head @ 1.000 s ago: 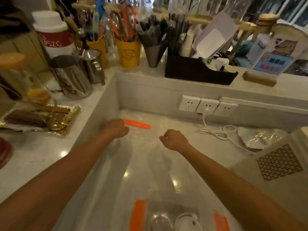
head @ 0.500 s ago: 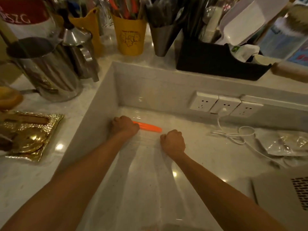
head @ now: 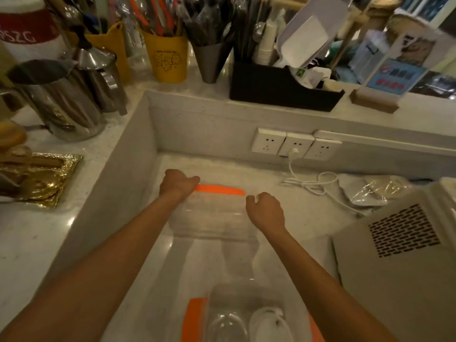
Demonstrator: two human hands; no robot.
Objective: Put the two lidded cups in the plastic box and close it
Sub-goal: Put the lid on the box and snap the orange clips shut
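The clear plastic box (head: 249, 296) with orange side latches (head: 195, 319) stands at the bottom edge of the head view. Two lidded cups lie inside it, a clear-lidded cup (head: 227, 327) on the left and a white-lidded cup (head: 270, 324) on the right. Farther away, the transparent box lid (head: 214, 218) with an orange clip (head: 219, 190) along its far edge is lifted off the counter. My left hand (head: 179, 185) is closed on its far left corner. My right hand (head: 266, 211) is closed on its right corner. The box is uncovered.
A grey recessed counter wall (head: 138, 154) runs along the left and back, with wall sockets (head: 296, 144) and a white cable (head: 313, 183). A vented grey appliance (head: 404, 233) stands right. Steel jugs (head: 61, 99), yellow cups (head: 167, 60) and a black organiser (head: 281, 87) line the ledge.
Both hands have closed on the lid's corners and raised it, drawing it a little toward me. The view has tilted down, so the box with the cups shows again.
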